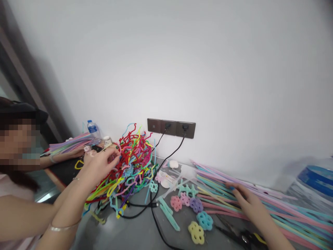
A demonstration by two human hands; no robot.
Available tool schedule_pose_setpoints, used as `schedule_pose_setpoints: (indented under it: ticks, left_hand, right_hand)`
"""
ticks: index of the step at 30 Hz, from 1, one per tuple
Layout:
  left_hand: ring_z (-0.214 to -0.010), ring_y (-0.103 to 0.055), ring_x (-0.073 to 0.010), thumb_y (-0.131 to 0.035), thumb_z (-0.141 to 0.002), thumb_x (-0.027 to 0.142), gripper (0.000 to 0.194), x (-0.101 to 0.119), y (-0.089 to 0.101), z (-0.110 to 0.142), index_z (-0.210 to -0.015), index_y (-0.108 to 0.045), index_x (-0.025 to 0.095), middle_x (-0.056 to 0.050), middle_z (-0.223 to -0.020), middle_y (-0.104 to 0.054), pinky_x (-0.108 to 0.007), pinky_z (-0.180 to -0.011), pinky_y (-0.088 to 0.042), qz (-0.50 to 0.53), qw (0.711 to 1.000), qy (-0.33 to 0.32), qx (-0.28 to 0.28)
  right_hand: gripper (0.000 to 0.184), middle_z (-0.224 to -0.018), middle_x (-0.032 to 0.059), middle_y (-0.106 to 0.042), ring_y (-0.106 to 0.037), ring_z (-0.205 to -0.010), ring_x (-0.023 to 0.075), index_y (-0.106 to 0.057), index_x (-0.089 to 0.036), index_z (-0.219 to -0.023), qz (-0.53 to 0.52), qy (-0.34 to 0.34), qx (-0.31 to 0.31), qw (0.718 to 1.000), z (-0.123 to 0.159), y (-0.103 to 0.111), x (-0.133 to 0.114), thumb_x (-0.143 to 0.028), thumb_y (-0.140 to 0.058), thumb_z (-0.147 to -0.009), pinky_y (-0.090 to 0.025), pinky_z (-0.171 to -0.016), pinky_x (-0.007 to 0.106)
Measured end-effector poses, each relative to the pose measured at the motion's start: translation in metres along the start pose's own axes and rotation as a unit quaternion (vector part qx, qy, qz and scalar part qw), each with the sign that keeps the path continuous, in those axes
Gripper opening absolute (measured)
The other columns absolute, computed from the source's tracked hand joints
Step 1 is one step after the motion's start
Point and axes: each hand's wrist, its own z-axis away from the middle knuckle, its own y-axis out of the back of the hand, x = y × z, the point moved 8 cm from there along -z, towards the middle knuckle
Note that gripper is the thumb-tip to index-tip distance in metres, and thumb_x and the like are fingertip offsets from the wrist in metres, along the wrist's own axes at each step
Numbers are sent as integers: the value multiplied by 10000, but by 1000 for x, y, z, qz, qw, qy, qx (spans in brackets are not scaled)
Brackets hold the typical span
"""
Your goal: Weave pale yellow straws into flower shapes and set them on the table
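Note:
My left hand reaches to the left edge of a big tangled heap of bent, coloured pipe cleaners. Its thumb and fingers are apart beside the heap, with nothing visible held. My right hand rests on a spread of long straight pastel pipe cleaners, fingers extended and parted. Between the hands lie looped pipe-cleaner flowers: yellow, blue, purple and pink. A folded mint pipe-cleaner piece is left of them. Black-handled scissors lie below my right hand.
A co-worker sits at the left, one hand near another pastel bundle and a water bottle. Black cables run from wall sockets across the grey table. A large blue-banded container stands right.

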Motion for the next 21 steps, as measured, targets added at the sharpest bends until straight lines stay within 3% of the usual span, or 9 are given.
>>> schedule_pose_setpoints:
  ticks: [3,7,10,14,18,21]
  left_hand:
    - [-683,-632,-200,-514,-772,348,194,15,-10,2,-828,-647,217,-24,-796,-719,-269,-692,-459,-47,996,-63,-40]
    - [-870,-656,-248,-508,-795,345,325,16,-10,-3,-1071,-607,204,-75,-1012,-712,-322,-815,-475,-92,993,-73,13]
    - [-985,-638,-267,-484,-816,347,398,15,-20,-14,-1167,-579,185,-108,-1117,-685,-349,-874,-464,-83,993,-86,6]
    - [-842,-652,-243,-468,-816,329,252,18,-36,-30,-919,-663,208,-67,-914,-721,-316,-766,-470,-50,994,-88,-38]
    - [-566,-552,-160,-435,-832,364,287,15,-24,-45,-642,-570,196,-1,-583,-602,-250,-564,-420,93,995,-39,16]
    - [-453,-455,-109,-474,-800,377,268,7,-16,-53,-614,-519,190,42,-497,-475,-214,-462,-381,231,972,20,48]
  right_hand:
    - [378,-908,90,-749,-686,-929,311,-698,-224,-809,-10,-5,-7,1000,0,-1,-2,-501,-465,-703,-546,-817,405]
    - [389,-887,88,-750,-695,-871,304,-698,-220,-819,-11,-5,-12,1000,0,-1,-4,-510,-469,-698,-558,-785,407]
    - [374,-908,91,-753,-693,-914,307,-693,-226,-803,-7,7,-3,1000,0,0,-6,-507,-470,-699,-551,-810,405]
    - [388,-941,97,-755,-697,-924,309,-691,-227,-817,-14,2,-8,1000,0,-2,-5,-520,-463,-704,-564,-783,399]
    - [377,-931,96,-755,-695,-929,313,-687,-229,-801,-13,2,-9,1000,1,-1,-7,-519,-470,-698,-556,-815,410]
    - [357,-922,94,-754,-697,-912,311,-685,-228,-794,-29,-2,-9,1000,1,-1,-8,-510,-489,-698,-564,-794,406]
